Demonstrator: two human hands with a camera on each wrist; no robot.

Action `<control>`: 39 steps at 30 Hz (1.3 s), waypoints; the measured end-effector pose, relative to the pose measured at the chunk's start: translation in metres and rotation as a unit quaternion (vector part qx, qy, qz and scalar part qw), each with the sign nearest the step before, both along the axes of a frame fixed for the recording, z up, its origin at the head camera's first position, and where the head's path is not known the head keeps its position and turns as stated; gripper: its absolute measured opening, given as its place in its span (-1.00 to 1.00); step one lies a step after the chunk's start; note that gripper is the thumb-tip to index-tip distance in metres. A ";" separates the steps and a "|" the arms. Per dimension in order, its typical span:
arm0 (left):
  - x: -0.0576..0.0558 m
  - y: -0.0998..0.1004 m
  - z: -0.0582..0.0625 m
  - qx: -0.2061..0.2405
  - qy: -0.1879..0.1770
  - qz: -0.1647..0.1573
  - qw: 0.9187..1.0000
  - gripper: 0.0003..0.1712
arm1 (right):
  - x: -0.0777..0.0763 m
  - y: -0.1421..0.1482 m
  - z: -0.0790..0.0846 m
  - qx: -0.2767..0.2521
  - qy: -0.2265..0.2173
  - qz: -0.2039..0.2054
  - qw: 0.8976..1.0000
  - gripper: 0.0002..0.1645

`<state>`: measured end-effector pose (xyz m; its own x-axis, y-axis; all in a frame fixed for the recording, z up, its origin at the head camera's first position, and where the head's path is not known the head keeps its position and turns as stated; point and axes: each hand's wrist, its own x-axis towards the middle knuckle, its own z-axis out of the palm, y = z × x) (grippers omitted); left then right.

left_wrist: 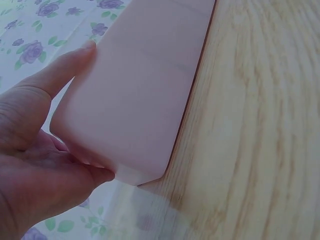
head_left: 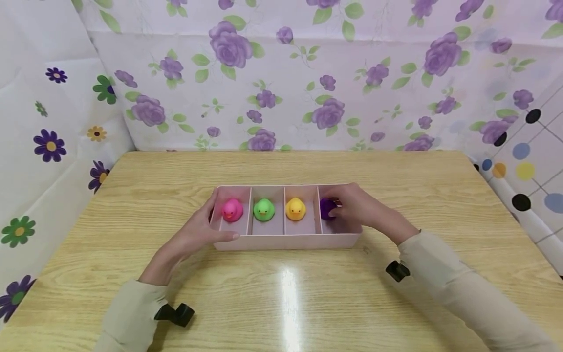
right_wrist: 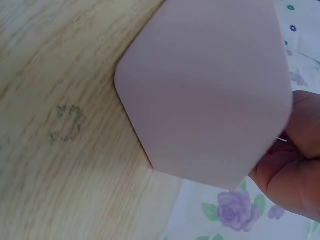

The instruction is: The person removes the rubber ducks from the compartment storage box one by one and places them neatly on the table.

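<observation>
A pale pink box with its compartments in a row sits on the table. My left hand grips the box's left end, thumb along the front rim and fingers at the end wall. Inside the rightmost compartment, my right hand pinches a purple rubber duck, partly hidden by the fingers. A pink duck, a green duck and a yellow duck each stand in their own compartment. In the right wrist view the box wall hides the right fingertips.
The wooden table carries the box near its middle. A cloth with purple flowers hangs behind the table's far edge. Patterned coverings stand at the left and right sides. Black wrist mounts sit on both sleeves.
</observation>
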<state>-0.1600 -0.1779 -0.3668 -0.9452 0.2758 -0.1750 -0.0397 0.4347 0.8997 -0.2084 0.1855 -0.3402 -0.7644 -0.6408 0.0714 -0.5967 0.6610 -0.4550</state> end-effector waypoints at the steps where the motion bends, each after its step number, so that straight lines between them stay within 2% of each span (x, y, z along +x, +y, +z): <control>1: 0.000 0.000 0.000 -0.001 0.001 0.000 1.000 0.45 | -0.001 -0.002 -0.001 0.001 0.002 0.003 1.000 -0.70; 22: 0.001 -0.002 -0.001 0.008 0.011 0.004 1.000 0.42 | -0.003 -0.005 -0.011 -0.003 0.058 0.044 0.997 -0.77; 28: 0.002 -0.003 -0.002 0.032 0.013 -0.004 0.999 0.40 | 0.003 0.001 -0.010 -0.021 0.042 0.034 0.998 -0.75; 35: 0.001 -0.005 -0.005 0.032 0.015 -0.006 0.999 0.38 | 0.007 0.004 -0.008 -0.012 0.046 0.026 0.999 -0.83; 39: 0.001 -0.005 -0.005 0.028 0.018 -0.004 0.999 0.39 | 0.008 0.005 -0.006 -0.015 0.055 0.024 0.998 -0.80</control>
